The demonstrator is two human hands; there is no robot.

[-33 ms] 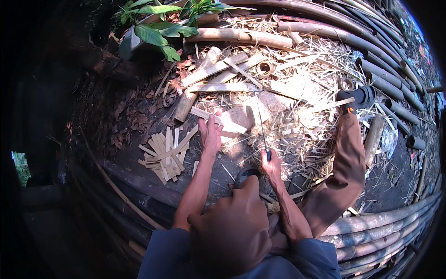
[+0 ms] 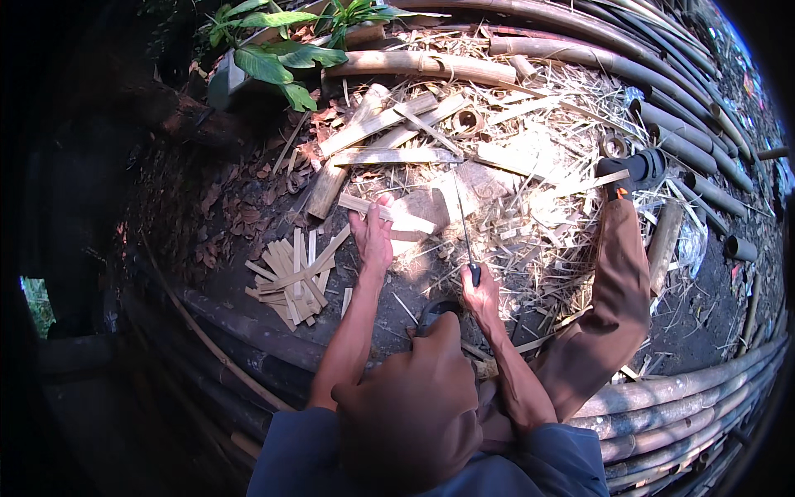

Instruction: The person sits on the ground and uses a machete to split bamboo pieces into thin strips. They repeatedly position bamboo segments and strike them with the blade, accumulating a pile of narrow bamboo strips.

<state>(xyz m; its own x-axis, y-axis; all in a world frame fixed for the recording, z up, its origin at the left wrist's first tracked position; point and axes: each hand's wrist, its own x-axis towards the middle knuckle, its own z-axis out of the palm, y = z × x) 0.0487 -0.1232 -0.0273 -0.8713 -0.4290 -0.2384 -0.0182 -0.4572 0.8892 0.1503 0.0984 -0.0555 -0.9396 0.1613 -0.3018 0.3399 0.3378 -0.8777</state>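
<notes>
My left hand (image 2: 374, 240) is closed around a short, flat bamboo strip (image 2: 411, 220), which slants down to the right. A long, thin-bladed knife (image 2: 463, 217) with a dark handle is gripped in my right hand (image 2: 481, 291). Its blade points away from me, to the right of the strip and apart from it. Beneath the strip and blade is a pale, flat-topped block (image 2: 480, 184); whether it is stone or wood I cannot tell. A loose pile of cut bamboo strips (image 2: 291, 273) lies on the ground left of my left forearm.
Split bamboo pieces (image 2: 397, 156) lie beyond the block, with shavings (image 2: 546, 219) scattered rightward. Bamboo poles (image 2: 571, 56) are stacked along the far side, and more poles (image 2: 654, 406) lie near right. My shod foot (image 2: 638, 172) is stretched out at right. A leafy plant (image 2: 277, 60) stands far left.
</notes>
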